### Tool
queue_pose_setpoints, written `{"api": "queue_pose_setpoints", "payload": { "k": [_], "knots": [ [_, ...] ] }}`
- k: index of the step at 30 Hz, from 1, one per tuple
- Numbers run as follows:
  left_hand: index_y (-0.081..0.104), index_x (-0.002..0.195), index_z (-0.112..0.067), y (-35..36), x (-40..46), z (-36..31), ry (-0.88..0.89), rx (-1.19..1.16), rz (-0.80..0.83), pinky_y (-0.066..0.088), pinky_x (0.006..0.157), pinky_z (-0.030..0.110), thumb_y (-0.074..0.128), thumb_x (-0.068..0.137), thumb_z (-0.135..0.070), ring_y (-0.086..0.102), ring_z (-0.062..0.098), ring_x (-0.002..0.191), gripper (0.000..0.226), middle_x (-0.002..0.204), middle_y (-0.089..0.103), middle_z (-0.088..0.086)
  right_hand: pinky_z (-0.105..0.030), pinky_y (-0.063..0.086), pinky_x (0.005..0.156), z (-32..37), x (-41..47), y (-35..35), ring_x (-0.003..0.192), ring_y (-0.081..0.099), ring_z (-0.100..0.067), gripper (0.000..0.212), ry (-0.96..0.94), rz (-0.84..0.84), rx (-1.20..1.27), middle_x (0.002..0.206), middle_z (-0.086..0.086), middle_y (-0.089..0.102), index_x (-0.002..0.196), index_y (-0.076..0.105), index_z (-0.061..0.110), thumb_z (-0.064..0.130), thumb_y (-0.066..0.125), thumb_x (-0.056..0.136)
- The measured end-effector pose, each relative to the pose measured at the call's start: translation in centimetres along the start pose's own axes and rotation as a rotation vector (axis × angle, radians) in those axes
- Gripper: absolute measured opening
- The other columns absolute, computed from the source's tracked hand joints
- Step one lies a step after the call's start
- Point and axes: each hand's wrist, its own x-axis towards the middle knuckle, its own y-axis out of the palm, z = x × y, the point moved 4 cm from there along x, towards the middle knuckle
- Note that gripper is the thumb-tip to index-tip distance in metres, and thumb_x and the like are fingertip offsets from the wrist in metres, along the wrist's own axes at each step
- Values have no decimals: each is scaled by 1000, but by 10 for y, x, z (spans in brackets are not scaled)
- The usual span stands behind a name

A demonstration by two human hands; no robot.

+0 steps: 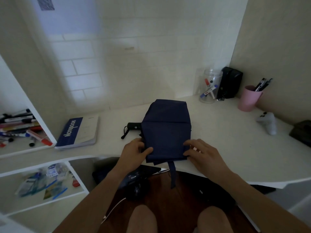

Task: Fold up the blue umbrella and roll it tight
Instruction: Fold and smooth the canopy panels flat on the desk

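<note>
Folding is done, so we pinch the blue umbrella [166, 132] flat on the surface [218, 140], left hand [134, 151] gripping its near edge, right hand [200, 152] open on it, ready to roll.

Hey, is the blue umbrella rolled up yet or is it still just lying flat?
Flat, not rolled. The blue umbrella lies as folded panels on the desk; its strap hangs loose.

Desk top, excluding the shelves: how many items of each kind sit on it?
Umbrella: 1
Notebook: 1
Clear jar of markers: 1
Pink cup of pens: 1
Black box behind the jar: 1
White game controller: 1
Dark object at the right edge, unclear: 1
Total: 7
</note>
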Motion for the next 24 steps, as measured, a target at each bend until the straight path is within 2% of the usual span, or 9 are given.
{"api": "queue_pose_setpoints", "payload": {
  "k": [2,5,8,11,14,17,20,22,24],
  "knots": [
    [62,99,-14,-2,-4,-4,-1,-18,-31,44,82,27,78,86,-33,60,19,96,28,110,63,2,-23,52,76,1,0,2,90,64,-17,14,-60,31,5,103,0,73,90,76,14,6,79,80],
    [50,132,-11,-10,3,-7,-102,-169,-45,44,94,29,87,75,-25,56,18,115,69,127,56,-1,-24,52,78,0,0,5,89,65,-18,17,-79,96,8,99,1,74,91,78,16,7,83,76],
    [63,123,-14,-36,17,-26,-139,-198,-213,44,92,29,75,85,-30,57,19,115,43,125,60,0,-26,53,78,0,0,5,90,65,-18,17,-99,128,4,101,1,74,92,77,17,9,81,77],
    [69,115,-15,-40,16,-71,256,76,-459,44,99,33,62,95,-21,55,24,118,22,127,58,8,-27,51,76,0,1,6,91,64,-19,16,-118,147,-8,102,1,73,93,76,18,9,75,80],
    [63,132,-15,11,14,-83,605,450,-222,34,115,41,51,101,-23,49,29,134,34,144,54,13,-28,51,75,-2,3,7,90,64,-18,14,-109,150,-14,100,1,72,92,76,18,9,73,81],
    [32,156,-25,37,16,-45,474,646,28,19,124,44,27,106,-45,23,24,153,55,167,24,5,-31,53,74,-1,5,6,87,64,-17,20,-36,258,-12,97,6,72,91,76,22,10,74,76],
    [13,161,-31,45,15,-27,473,675,89,14,126,44,9,102,-54,6,18,156,63,170,5,-3,-33,52,80,3,25,-7,92,61,-14,25,136,325,35,100,12,72,98,76,28,23,59,80],
    [12,161,-31,46,18,-27,482,680,109,14,125,45,8,102,-54,6,18,156,63,170,5,-3,-32,51,90,9,48,-7,102,59,-13,31,230,205,96,114,10,70,112,71,27,23,50,89],
    [16,160,-29,47,20,-26,481,675,118,18,124,47,10,103,-52,9,19,156,62,169,10,-1,-32,41,109,14,64,12,129,51,-17,42,279,225,100,144,1,55,138,56,21,29,40,100]
  ]
}}
